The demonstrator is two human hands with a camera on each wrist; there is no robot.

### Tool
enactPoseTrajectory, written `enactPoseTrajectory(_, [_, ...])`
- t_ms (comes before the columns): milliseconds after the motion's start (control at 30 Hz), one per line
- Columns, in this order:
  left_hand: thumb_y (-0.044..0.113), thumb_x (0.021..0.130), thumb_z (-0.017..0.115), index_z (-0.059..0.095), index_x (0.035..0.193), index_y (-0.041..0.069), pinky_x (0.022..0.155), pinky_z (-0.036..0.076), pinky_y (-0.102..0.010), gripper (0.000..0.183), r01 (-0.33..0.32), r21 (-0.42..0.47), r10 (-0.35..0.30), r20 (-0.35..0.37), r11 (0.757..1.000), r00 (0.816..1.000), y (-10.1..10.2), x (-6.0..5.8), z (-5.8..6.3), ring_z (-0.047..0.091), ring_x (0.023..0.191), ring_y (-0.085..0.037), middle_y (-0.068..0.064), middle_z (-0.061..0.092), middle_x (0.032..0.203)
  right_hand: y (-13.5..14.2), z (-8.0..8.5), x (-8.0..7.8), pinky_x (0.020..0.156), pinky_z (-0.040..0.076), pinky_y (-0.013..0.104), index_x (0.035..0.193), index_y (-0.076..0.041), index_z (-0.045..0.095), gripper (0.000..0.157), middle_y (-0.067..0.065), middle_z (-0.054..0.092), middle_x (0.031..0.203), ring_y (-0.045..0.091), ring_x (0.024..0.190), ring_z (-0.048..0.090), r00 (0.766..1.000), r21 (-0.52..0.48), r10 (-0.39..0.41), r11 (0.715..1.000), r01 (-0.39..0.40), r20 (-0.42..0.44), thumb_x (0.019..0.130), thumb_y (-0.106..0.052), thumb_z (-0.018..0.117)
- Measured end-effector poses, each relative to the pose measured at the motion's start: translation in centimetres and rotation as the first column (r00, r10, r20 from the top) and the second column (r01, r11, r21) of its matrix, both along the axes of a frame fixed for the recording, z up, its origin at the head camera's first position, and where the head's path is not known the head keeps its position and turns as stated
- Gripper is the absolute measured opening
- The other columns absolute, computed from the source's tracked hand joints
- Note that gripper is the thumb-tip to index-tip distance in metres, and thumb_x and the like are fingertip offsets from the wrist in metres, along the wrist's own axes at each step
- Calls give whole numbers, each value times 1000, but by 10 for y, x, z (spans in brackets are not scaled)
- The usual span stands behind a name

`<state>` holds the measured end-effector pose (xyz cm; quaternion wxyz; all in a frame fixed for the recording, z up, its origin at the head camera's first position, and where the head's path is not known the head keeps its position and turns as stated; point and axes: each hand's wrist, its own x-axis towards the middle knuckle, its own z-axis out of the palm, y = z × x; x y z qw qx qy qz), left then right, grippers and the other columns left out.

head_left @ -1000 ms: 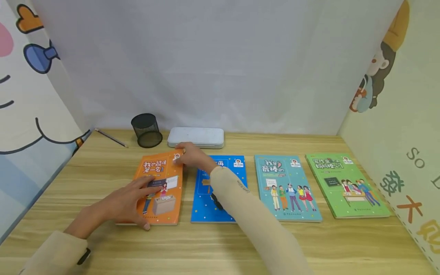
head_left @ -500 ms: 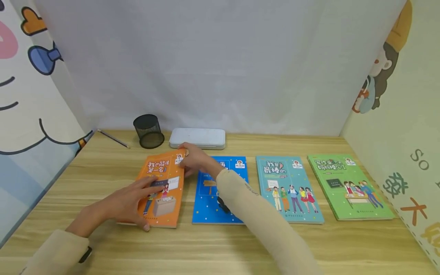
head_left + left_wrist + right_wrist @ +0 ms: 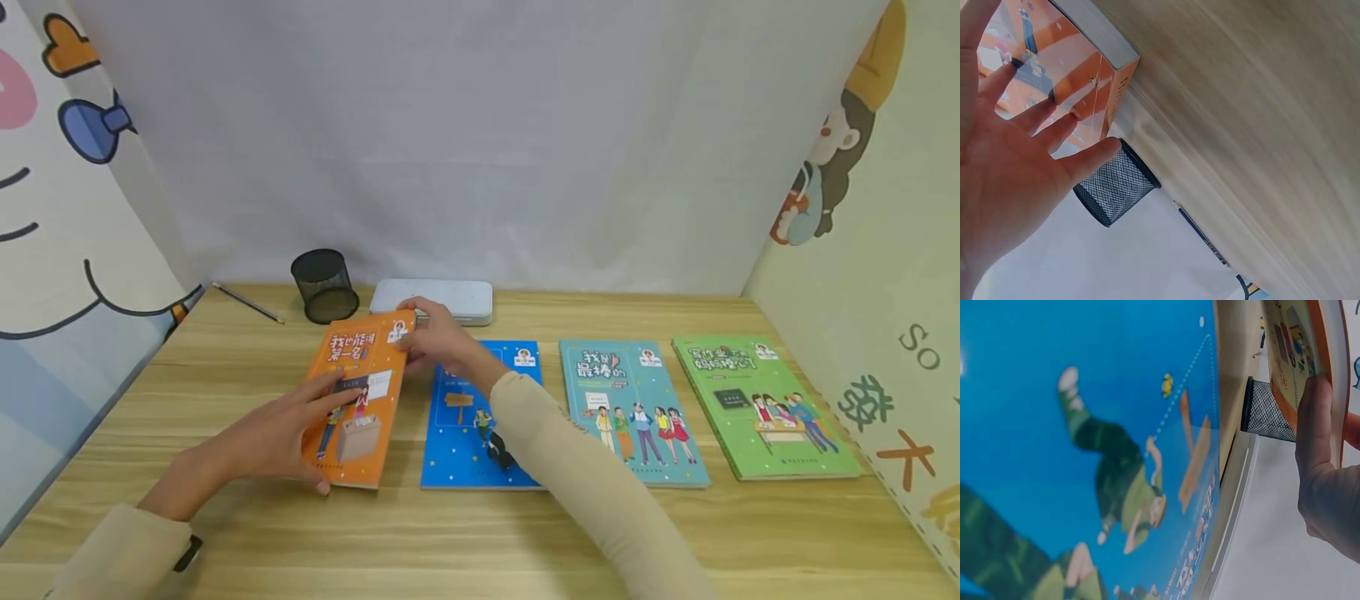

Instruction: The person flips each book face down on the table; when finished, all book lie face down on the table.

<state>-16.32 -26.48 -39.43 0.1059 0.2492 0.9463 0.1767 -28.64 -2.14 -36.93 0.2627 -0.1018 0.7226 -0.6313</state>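
- Right hand [image 3: 438,333]: thumb and fingers clamp the far right corner of the orange book [image 3: 371,412].
- Left hand [image 3: 273,429]: my fingers spread, uncurled, over its left part, thumb near the lower edge; I cannot tell how firmly they press.
- Position: the orange book is in front of me, left of the row, tilted with its far edge raised. Whether its near edge rests on the table [image 3: 187,400], I cannot tell.
- Handling: I judge it a light paperback, fairly stiff when closed, flexible at the cover. The gloss suggests some slip; one-corner lifting may fan the pages or crease the corner.
- Hold points: I take the spine on the left and the page edges on the right, pinching both covers together.
- Right clearance: the blue book [image 3: 457,442] lies just beside, partly under my right sleeve [image 3: 585,467]; clearance is narrow.
- Far clearance: the white case [image 3: 435,293] and mesh cup [image 3: 318,271] stand near the raised edge; the pencil [image 3: 249,302] lies to their left.
- Left and near sides: wood surface extends here, giving me the widest room.
- Farther right: the teal book [image 3: 630,417], then the green book [image 3: 765,408].
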Motion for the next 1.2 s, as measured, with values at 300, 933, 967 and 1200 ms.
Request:
enactPoseTrajectory(300, [64,60,86,34,156,26,102,41,-71,115,4,49,-2,-47,999,999,4,-1,4,26,144,-53,-20,14,165,9,12,3,81,59,52,138,-17,48,53,24,66,120,32,84,74,999,-58,-20,998,18,-34,92,6,62])
enactPoseTrajectory(933, [60,63,88,36,155,28,106,25,-77,110,14,121,11,-198,993,980,24,1,12,26,145,-53,-18,24,164,24,20,0,83,59,50,144,-16,44,56,28,62,127,30,85,72,995,-191,-91,977,94,27,95,8,58])
enactPoseTrajectory(967, [60,63,88,36,155,29,107,23,-78,110,10,119,15,-204,993,979,27,2,12,25,146,-52,-17,25,164,24,20,0,83,59,50,144,-17,44,56,28,62,128,31,86,72,994,-200,-98,974,104,38,95,8,58])
enactPoseTrajectory(1200, [54,64,90,38,154,32,109,18,-79,107,47,141,-8,-264,989,964,41,5,14,21,149,-50,-11,26,165,27,22,1,79,62,43,145,-19,45,58,29,61,131,40,102,71,983,-227,-153,958,172,99,95,6,58])
